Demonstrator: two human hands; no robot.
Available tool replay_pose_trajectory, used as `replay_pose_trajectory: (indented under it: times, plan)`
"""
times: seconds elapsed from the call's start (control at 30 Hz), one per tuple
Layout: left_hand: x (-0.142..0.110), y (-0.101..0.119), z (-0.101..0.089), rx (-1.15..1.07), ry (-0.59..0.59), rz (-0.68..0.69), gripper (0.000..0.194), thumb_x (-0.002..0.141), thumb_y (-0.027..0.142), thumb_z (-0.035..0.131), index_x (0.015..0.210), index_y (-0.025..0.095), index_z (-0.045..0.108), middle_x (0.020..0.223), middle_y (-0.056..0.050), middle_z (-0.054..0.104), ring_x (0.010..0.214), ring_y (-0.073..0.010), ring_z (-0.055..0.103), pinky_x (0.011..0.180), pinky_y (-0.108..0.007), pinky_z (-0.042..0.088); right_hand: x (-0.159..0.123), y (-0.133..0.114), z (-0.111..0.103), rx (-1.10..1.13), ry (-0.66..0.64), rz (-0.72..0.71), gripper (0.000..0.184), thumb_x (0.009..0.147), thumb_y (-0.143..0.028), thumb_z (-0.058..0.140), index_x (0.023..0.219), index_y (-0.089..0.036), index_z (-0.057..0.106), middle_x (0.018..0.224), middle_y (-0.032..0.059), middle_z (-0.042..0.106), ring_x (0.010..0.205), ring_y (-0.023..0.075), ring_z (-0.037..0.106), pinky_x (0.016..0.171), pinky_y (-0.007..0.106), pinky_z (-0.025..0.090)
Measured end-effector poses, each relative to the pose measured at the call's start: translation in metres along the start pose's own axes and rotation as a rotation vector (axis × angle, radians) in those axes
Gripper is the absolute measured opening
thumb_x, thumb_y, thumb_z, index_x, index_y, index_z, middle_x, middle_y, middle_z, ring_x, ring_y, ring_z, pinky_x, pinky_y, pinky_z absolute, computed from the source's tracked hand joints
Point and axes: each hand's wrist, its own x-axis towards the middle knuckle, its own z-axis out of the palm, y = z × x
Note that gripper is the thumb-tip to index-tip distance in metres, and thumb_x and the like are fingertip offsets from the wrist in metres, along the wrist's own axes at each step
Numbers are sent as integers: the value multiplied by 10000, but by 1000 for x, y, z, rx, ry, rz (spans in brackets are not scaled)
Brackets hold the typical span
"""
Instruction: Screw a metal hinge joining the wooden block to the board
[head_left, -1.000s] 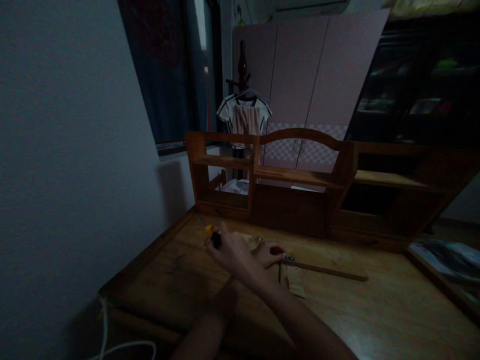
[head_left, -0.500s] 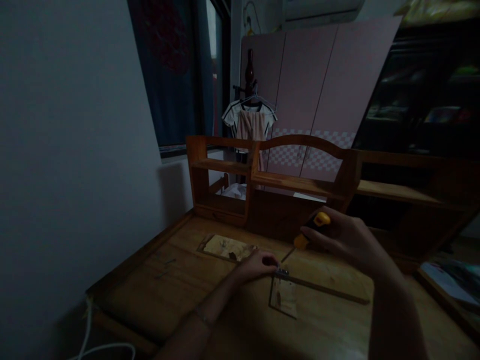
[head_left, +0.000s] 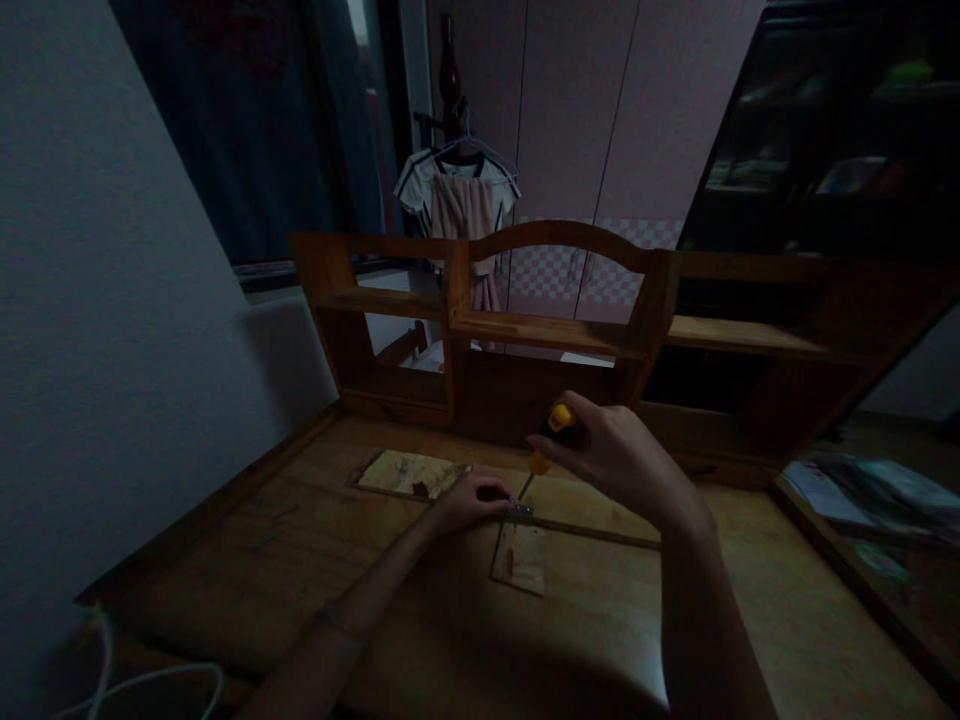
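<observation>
My right hand (head_left: 619, 450) is closed round a screwdriver (head_left: 538, 462) with a yellow and black handle. Its thin shaft slants down to the left, and the tip is close to a small metal piece (head_left: 522, 514) that looks like a hinge. At the left end of that piece, the fingertips of my left hand (head_left: 466, 503) are pinched together on it; any screw there is too small to make out. The metal piece lies at the edge of a long wooden board (head_left: 600, 515), beside a smaller rough wood piece (head_left: 523, 562).
Another rough-faced wood piece (head_left: 397, 474) lies behind my left hand. A few small thin items (head_left: 279, 512) are at the left on the wooden tabletop (head_left: 360, 590). A wooden shelf unit (head_left: 555, 330) stands along the back. A white cable (head_left: 161, 672) hangs lower left.
The view has shifted, so everything sits further left and slightly higher in the picture. The screwdriver stands a little more upright, its tip nearer the metal piece. Both hands keep their grip.
</observation>
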Motion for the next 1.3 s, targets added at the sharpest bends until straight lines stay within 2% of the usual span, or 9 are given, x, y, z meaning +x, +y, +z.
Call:
replay_pose_trajectory:
  times: [0.27,0.87,1.3]
  plan:
    - [0,-2,2,49,11,-4,242,819,391,678,897,171,741,869,-29,737,810,-157,646,730,-225,462,5,2,11,-29,3,-20,302,904,-519,548,882,-224,488,677,-5,601,590,128,549,539,253,281]
    - [0,-4,2,65,21,11,210,815,368,682,883,176,736,841,-4,731,771,-134,635,703,-208,459,9,0,18,-56,-9,-11,302,905,-525,525,883,-224,510,711,15,633,621,149,586,542,258,270]
    - [1,-7,2,76,28,41,209,807,358,693,898,177,743,846,-21,744,763,-140,648,701,-215,470,14,3,29,-312,85,78,415,873,-624,511,836,-211,513,642,35,619,579,187,581,523,280,211]
